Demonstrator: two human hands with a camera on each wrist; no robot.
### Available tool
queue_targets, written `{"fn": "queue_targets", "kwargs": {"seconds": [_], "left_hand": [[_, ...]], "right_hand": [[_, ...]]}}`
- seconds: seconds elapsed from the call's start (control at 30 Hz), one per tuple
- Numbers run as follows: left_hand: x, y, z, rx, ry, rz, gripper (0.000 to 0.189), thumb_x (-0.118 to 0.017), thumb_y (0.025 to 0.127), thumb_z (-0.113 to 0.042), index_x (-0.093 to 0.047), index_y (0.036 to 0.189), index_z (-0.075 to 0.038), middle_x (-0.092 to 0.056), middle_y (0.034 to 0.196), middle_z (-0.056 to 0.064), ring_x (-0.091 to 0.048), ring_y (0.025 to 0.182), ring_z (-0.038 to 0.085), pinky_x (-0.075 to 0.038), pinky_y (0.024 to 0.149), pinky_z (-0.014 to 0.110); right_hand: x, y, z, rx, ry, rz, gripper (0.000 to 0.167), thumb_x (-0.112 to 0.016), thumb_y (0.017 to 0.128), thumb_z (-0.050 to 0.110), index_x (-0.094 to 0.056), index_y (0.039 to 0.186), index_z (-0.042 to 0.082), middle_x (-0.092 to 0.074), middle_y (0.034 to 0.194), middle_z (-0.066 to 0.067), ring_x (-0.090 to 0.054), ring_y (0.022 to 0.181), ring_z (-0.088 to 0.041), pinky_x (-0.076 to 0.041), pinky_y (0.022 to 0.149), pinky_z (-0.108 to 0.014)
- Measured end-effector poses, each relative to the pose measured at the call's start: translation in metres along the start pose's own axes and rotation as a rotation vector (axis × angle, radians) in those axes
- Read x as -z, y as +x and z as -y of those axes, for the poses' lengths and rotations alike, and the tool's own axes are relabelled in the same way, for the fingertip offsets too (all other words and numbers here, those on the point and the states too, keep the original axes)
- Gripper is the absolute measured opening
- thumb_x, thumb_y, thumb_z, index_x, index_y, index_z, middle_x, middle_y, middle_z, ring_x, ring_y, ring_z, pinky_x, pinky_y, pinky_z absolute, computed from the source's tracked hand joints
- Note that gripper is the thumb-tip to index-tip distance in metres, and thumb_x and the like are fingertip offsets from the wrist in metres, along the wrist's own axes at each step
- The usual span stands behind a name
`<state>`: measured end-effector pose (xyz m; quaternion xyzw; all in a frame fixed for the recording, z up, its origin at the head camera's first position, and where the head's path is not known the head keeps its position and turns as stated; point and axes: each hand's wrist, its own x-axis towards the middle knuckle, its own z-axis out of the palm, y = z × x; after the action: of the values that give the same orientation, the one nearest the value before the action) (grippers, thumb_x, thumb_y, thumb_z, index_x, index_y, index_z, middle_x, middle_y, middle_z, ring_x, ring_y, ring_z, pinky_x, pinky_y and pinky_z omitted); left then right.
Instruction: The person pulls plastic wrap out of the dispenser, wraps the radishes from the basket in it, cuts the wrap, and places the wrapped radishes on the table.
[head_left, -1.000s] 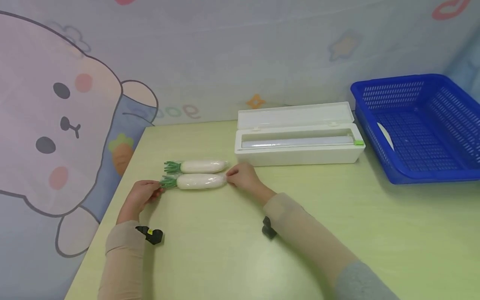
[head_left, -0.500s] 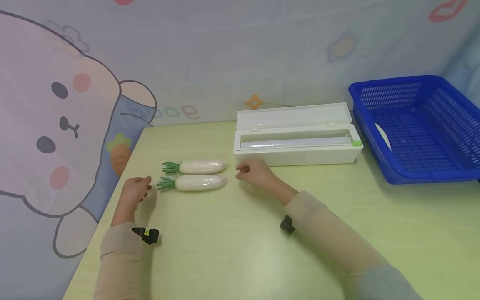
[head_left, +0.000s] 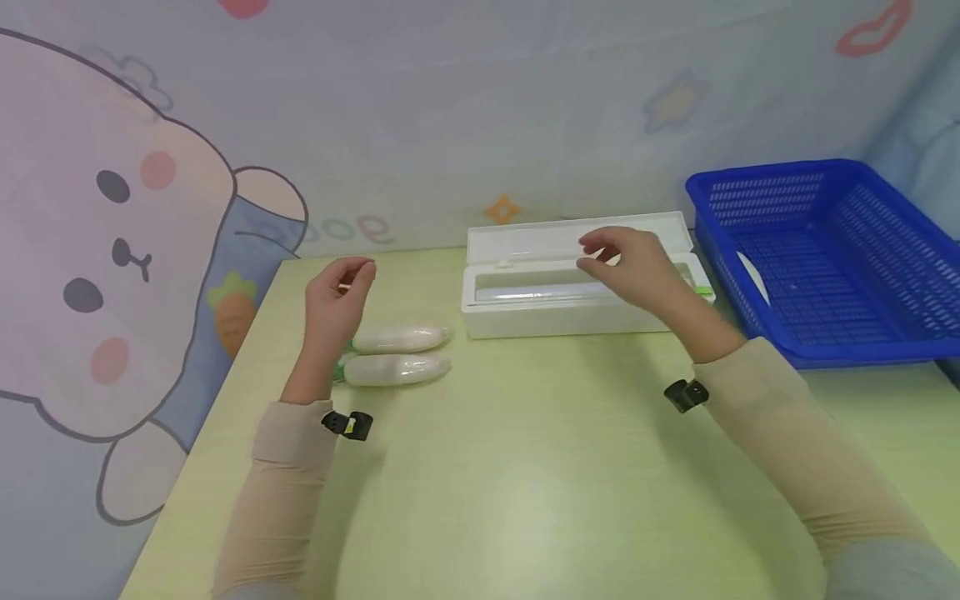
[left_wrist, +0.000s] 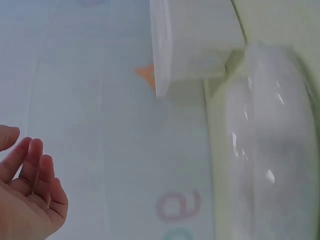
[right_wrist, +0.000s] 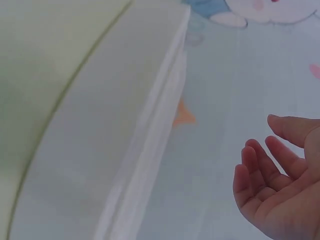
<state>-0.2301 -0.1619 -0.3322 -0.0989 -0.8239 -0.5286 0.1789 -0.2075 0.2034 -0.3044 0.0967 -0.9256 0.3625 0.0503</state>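
Two white radishes with green leaf ends lie side by side on the table, the far radish (head_left: 401, 338) and the near radish (head_left: 393, 371), both glossy with clear film. My left hand (head_left: 333, 308) is raised over their leafy ends and hides most of the green. Its fingers are loosely bent and hold nothing, as the left wrist view shows with the thumb apart from the fingertips (left_wrist: 36, 146). My right hand (head_left: 637, 267) hovers in front of the white box (head_left: 570, 321), fingers relaxed and nothing in them. Inside that box, its lid (head_left: 525, 242) raised, lies a film roll (head_left: 532, 293).
At the right stands a blue plastic basket (head_left: 825, 354) with a white curved piece (head_left: 752, 277) at its left wall. A green tab (head_left: 703, 291) sits on the box's right end. Behind the table hangs a printed curtain (head_left: 420, 108).
Both hands have left the near radish's ends. My left hand has risen and moved over the leaves; my right hand has moved up and right to the box. The radishes stay put.
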Motion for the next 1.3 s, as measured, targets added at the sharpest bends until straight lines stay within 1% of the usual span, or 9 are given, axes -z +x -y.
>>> {"fn": "queue_targets", "kwargs": {"seconds": [0.17,0.3,0.43,0.57,0.73,0.83,0.93,1.13,1.3], "left_hand": [[-0.04,0.008,-0.015,-0.128,-0.001,0.143,0.024,-0.06,0.096,-0.014,-0.066,0.113,0.002,-0.064,0.104,0.014,-0.056,0.092,0.018,-0.041,0.077,0.028],[-0.072,0.011,-0.016,-0.186,0.038,0.265,0.025,-0.061,0.096,-0.014,-0.064,0.115,0.001,-0.064,0.111,0.017,-0.057,0.098,0.028,-0.039,0.078,0.033],[-0.098,0.01,-0.012,-0.179,0.059,0.36,0.026,-0.059,0.096,-0.014,-0.063,0.117,0.002,-0.064,0.112,0.016,-0.054,0.098,0.03,-0.042,0.08,0.04],[-0.117,0.01,0.0,-0.13,0.107,0.442,0.028,-0.058,0.097,-0.014,-0.062,0.12,0.002,-0.063,0.113,0.015,-0.052,0.099,0.03,-0.044,0.085,0.043],[-0.128,0.011,0.014,-0.043,0.201,0.508,0.028,-0.057,0.098,-0.018,-0.064,0.121,-0.003,-0.063,0.116,0.011,-0.052,0.103,0.028,-0.043,0.09,0.044],[-0.129,0.012,0.018,-0.005,0.249,0.513,0.027,-0.057,0.098,-0.021,-0.066,0.119,-0.006,-0.063,0.113,0.01,-0.05,0.103,0.028,-0.038,0.095,0.048],[-0.128,0.015,0.02,0.022,0.276,0.512,0.026,-0.059,0.097,-0.021,-0.068,0.116,-0.007,-0.064,0.111,0.011,-0.051,0.105,0.029,-0.036,0.097,0.048],[-0.13,0.023,0.021,0.025,0.303,0.55,0.024,-0.06,0.096,-0.019,-0.071,0.11,-0.004,-0.069,0.113,0.011,-0.062,0.108,0.027,-0.047,0.094,0.042],[-0.13,0.027,0.019,0.056,0.352,0.584,0.024,-0.058,0.096,-0.021,-0.071,0.109,-0.005,-0.069,0.113,0.009,-0.061,0.108,0.026,-0.043,0.099,0.044]], "right_hand": [[0.038,-0.006,-0.018,-0.039,-0.04,-0.069,0.04,-0.059,0.096,0.024,-0.057,0.129,0.001,-0.059,0.124,-0.022,-0.054,0.112,-0.035,-0.045,0.086,-0.05],[0.056,-0.011,-0.039,-0.078,-0.072,-0.084,0.043,-0.057,0.097,0.029,-0.056,0.13,0.001,-0.059,0.123,-0.023,-0.052,0.11,-0.035,-0.043,0.083,-0.048],[0.061,-0.011,-0.061,-0.135,-0.101,-0.027,0.046,-0.055,0.098,0.032,-0.054,0.131,-0.001,-0.056,0.123,-0.025,-0.049,0.107,-0.036,-0.041,0.083,-0.049],[0.06,-0.013,-0.085,-0.193,-0.14,0.076,0.049,-0.055,0.098,0.035,-0.054,0.131,-0.001,-0.052,0.122,-0.027,-0.044,0.105,-0.038,-0.041,0.082,-0.051],[0.057,-0.016,-0.108,-0.196,-0.22,0.169,0.044,-0.059,0.096,0.03,-0.059,0.127,-0.001,-0.053,0.124,-0.03,-0.046,0.105,-0.041,-0.04,0.083,-0.055],[0.054,-0.016,-0.113,-0.174,-0.285,0.196,0.04,-0.061,0.094,0.027,-0.062,0.124,-0.001,-0.051,0.129,-0.033,-0.042,0.117,-0.05,-0.03,0.097,-0.064],[0.052,-0.015,-0.114,-0.149,-0.351,0.207,0.036,-0.062,0.093,0.026,-0.066,0.12,0.001,-0.05,0.13,-0.034,-0.035,0.125,-0.055,-0.016,0.102,-0.069],[0.049,-0.014,-0.116,-0.128,-0.417,0.197,0.028,-0.063,0.093,0.022,-0.071,0.11,0.002,-0.061,0.119,-0.028,-0.045,0.118,-0.053,-0.017,0.1,-0.067],[0.045,-0.012,-0.119,-0.13,-0.431,0.173,0.029,-0.062,0.094,0.022,-0.07,0.11,0.0,-0.065,0.113,-0.026,-0.052,0.111,-0.049,-0.02,0.098,-0.066]]}}
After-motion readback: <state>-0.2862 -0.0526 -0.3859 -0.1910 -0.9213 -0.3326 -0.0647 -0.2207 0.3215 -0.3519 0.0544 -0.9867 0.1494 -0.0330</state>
